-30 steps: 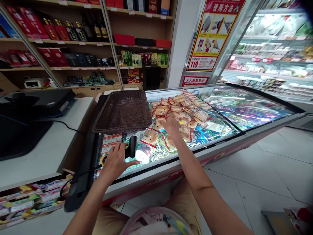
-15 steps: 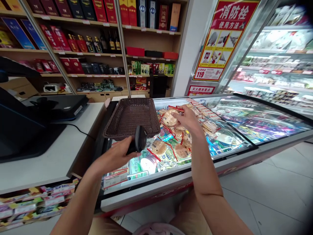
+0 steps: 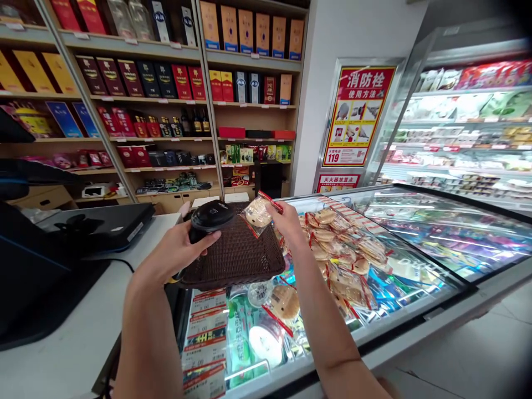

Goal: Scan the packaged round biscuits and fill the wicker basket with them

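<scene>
Over a brown wicker basket [image 3: 236,260], the left hand [image 3: 174,249] grips a black handheld scanner [image 3: 211,219]. Just beside it, the right hand [image 3: 286,221] pinches a clear biscuit packet [image 3: 256,215].

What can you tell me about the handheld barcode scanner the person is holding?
The handheld barcode scanner is black with a smooth, glossy plastic look. Its rounded head faces upward, and its scanning window can't be seen from this angle. The person's left hand grips its lower body, and that hand is the only thing seen touching it. The scanner is held tilted above a dark brown woven basket, which sits on the glass top of a freezer.
</scene>
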Available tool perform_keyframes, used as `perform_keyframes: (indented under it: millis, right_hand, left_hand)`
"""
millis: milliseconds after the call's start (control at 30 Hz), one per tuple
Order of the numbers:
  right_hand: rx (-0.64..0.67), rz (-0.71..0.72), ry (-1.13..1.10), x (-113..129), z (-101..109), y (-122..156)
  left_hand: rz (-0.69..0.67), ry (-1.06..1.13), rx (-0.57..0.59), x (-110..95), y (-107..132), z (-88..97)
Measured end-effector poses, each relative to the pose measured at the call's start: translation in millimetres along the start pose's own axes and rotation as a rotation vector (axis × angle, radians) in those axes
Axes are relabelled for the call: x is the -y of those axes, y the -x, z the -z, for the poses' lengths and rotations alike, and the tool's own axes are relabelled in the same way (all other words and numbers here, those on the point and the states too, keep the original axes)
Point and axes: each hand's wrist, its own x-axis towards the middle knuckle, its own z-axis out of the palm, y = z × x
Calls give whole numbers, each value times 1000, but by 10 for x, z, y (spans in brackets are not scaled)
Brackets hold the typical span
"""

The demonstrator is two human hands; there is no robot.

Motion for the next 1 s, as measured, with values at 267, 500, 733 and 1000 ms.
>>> perform_keyframes:
  millis: [267,500,733,1000]
  right_hand:
    - [46,-179,-114,-135,-110,-81]
    - [71,-257,-240,-133,-53,-109]
    - [144,-270,-228,-173,-48,-103]
    - [195,-278,-1,-307,-242,-96]
  left_hand:
    - [138,171,99,88,-232,-141]
    - [100,168,86,71,-286,-184]
    - [87,34,103,92,-331,-214]
    - [128,-49,91,54,-365,-229]
